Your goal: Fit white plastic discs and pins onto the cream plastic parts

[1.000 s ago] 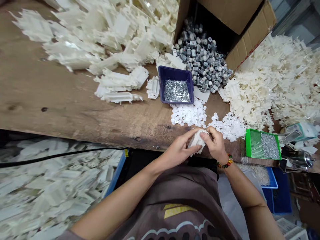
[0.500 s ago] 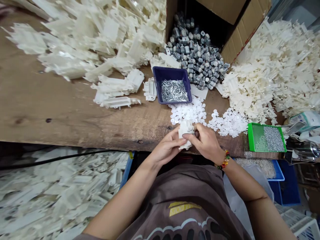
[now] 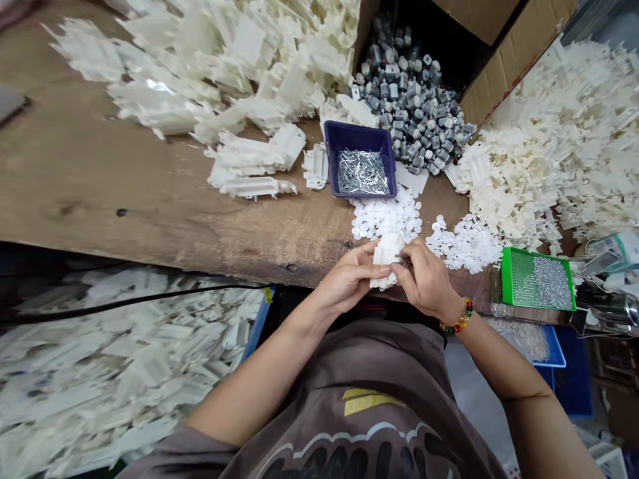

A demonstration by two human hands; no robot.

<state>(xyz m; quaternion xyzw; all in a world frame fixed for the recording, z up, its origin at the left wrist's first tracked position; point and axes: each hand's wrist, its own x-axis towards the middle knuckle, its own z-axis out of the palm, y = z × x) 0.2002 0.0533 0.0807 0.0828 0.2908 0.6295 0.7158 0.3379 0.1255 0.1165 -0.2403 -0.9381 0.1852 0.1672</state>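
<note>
A white plastic housing (image 3: 388, 255) is held upright at the table's front edge. My left hand (image 3: 347, 279) is closed around its left side, with the thumb lying across the front. On the other side my right hand (image 3: 430, 279) pinches the housing's right edge, thumb and fingertips together; whether a small piece sits between them I cannot see. Just beyond the housing lie small white plastic discs (image 3: 387, 213). Behind those stands a dark purple tray (image 3: 334, 143) of thin metal pins (image 3: 363, 173).
Small grey motors (image 3: 399, 100) spill from a cardboard box (image 3: 519, 60). Cream plastic parts are heaped at the left (image 3: 214, 60) and right (image 3: 539, 166). A green tray (image 3: 507, 276) of tiny metal pieces lies right on the wooden table (image 3: 164, 213). More parts (image 3: 150, 359) fill the space below left.
The camera view has shifted, so the table's contents appear further right. In both hands the housing has turned slightly, and my right thumb has moved from its front to its right edge.
</note>
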